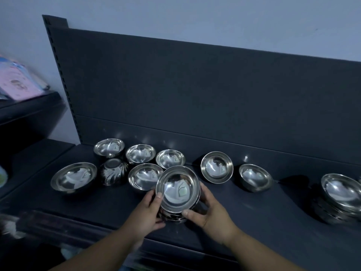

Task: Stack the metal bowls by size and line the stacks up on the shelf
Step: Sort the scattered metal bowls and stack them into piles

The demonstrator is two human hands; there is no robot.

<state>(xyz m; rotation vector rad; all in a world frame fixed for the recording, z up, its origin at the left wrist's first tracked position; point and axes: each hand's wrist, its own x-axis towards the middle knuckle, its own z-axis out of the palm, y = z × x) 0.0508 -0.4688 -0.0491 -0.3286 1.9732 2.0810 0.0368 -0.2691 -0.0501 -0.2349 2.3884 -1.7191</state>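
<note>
A short stack of shiny metal bowls (178,189) is tilted toward me at the middle of the dark shelf (263,218). My left hand (149,210) grips its left side and my right hand (210,211) grips its right side. Loose bowls lie behind it: a large one (73,176) at far left, an overturned one (113,172), several upright small ones (140,154), and two leaning on their sides (216,166) (255,177). Another bowl stack (340,196) stands at the far right edge.
The shelf's dark back panel (195,85) rises just behind the bowls. A neighbouring dark shelf on the left holds pink and blue packaged goods (18,81). The shelf's front lip (88,229) runs under my forearms.
</note>
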